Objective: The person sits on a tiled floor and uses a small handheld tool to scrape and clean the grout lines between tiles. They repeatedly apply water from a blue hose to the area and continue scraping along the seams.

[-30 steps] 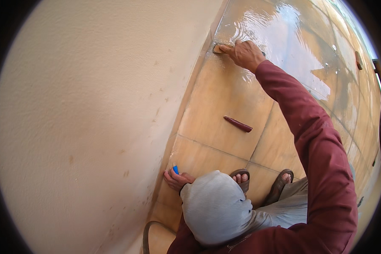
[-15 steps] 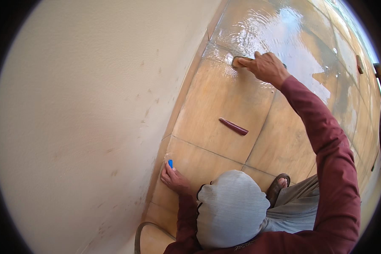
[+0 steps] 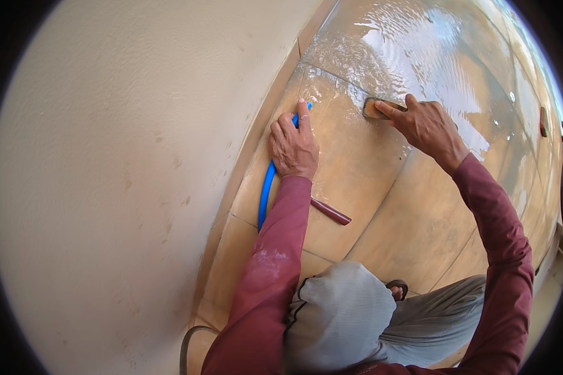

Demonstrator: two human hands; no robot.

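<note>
Cream wall (image 3: 137, 156) takes up the left, meeting the tiled floor (image 3: 363, 175) at a tan skirting (image 3: 250, 147). Just beside that skirting, the left hand (image 3: 294, 147) lies back upward, its fingers around a blue hose (image 3: 267, 190) and the index finger stretched forward beside the mouth; that forearm reaches up from below, nearly straight. Right of its sleeve, a dark red rod (image 3: 331, 211) lies loose on the tiles. Farther right, the right hand (image 3: 428, 128) grips a flat-faced hand tool (image 3: 373, 109), exact kind unclear, fingers pointing left, elbow out wide and forearm slanting inward. Water (image 3: 413, 56) spreads beyond the tool. Working the wet tiles with the tool while the hose feeds water seems the step in hand. Another stroke would call for the tool kept flat and the hose mouth aimed just ahead of it.
</note>
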